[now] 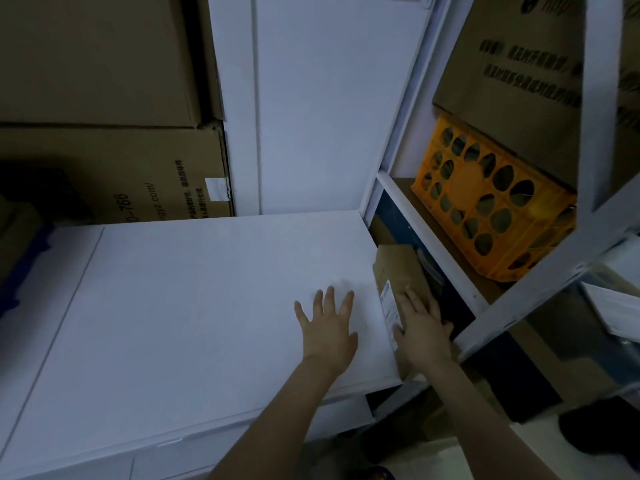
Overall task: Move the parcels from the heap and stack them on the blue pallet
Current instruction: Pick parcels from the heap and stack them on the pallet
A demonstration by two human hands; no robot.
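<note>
The left hand [327,327] lies flat, fingers spread, on a broad white counter [173,306]. Just right of it, the right hand [420,327] rests straight-fingered on a white-labelled brown cardboard parcel [394,268].

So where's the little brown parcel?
In the head view, the brown parcel sits right of centre, between the big white box and the white rack, under the right hand.

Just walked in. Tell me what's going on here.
A person leans over a big white box, left hand flat on its top with fingers spread. The right hand lies on a brown parcel that sits in the gap between the white box and a white rack. The parcel has not been lifted out yet. An orange crate stands on the rack.
</note>
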